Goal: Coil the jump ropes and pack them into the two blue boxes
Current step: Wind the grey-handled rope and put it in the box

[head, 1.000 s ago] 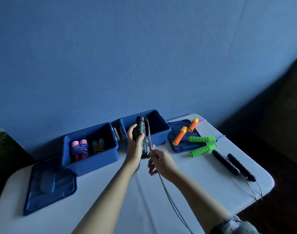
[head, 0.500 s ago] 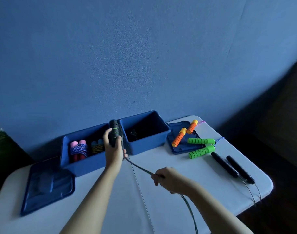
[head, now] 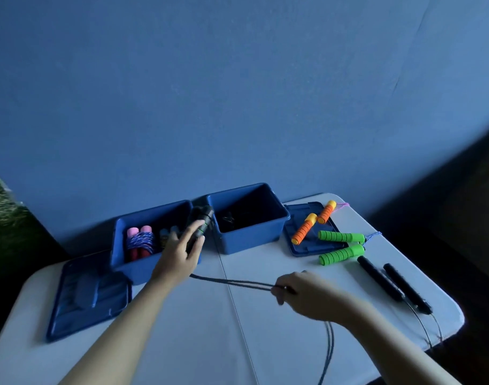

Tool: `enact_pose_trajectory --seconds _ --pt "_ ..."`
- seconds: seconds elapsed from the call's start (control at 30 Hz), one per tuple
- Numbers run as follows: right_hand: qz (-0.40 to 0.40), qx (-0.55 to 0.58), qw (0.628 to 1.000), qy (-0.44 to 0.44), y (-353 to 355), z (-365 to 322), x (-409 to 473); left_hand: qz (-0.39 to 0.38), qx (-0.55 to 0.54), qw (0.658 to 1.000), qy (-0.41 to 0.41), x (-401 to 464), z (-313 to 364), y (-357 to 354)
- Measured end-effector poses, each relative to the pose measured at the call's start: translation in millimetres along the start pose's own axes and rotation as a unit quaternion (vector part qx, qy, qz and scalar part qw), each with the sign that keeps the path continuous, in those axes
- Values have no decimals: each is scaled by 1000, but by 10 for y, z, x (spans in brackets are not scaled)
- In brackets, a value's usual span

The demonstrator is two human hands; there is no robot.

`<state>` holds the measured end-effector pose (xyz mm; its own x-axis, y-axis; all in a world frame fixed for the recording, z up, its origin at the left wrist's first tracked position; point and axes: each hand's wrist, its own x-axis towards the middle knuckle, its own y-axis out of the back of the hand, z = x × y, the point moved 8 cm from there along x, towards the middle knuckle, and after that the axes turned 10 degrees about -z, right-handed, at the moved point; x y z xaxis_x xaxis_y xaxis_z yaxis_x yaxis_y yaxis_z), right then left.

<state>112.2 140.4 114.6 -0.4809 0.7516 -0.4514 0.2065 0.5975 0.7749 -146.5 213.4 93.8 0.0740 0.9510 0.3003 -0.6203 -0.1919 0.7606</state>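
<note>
— Blue wall fills most of what we see, with a white folding table (head: 198, 343) below it. What of ours is on it?

— Two blue boxes sit side by side at the far edge. Our left box (head: 143, 262) holds a coiled rope with pink handles (head: 140, 241) and a second bundle beside it, too dim for us to make out. Our right box (head: 247, 236) has something dark at the bottom; we cannot tell what. One lid (head: 89, 295) lies flat to the left of the boxes, another (head: 307, 243) to the right.

— And the rope we are working on?

— Its dark handles (head: 201, 220), ringed with thin green bands, stand nearly upright between the two boxes. Our left hand (head: 179, 257) is wrapped round them, thumb on the near side, arm reaching forward from the lower left. A doubled dark cord (head: 232, 282) runs from under that hand, low over the table, to our right hand (head: 307, 294), which pinches it between curled fingers, then loops down off the near edge.

— Right arm's pose?

— It comes in from the lower right, wrist level, hand above the table's middle.

— What else waits?

— Orange handles (head: 312, 222) rest on the right lid, green handles (head: 342, 245) just beside it, and a pair of black handles (head: 393, 284) nearer the right edge, their thin cords trailing over the side.
</note>
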Motion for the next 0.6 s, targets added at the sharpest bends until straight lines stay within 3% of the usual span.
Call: enact_pose_trajectory --seconds 0.2,0.33,0.47,0.6 --pt "164 -52 981 92 591 -181 -194 -138 150 967 -152 -224 395 -231" --pt "164 -34 976 137 772 -267 -155 -162 160 951 -210 -423 632 -391" --pt "139 -40 985 97 844 -169 28 -209 91 935 -273 -686 934 -523" --pt "108 30 989 94 711 82 301 -185 95 927 -311 -893 1236 -514"
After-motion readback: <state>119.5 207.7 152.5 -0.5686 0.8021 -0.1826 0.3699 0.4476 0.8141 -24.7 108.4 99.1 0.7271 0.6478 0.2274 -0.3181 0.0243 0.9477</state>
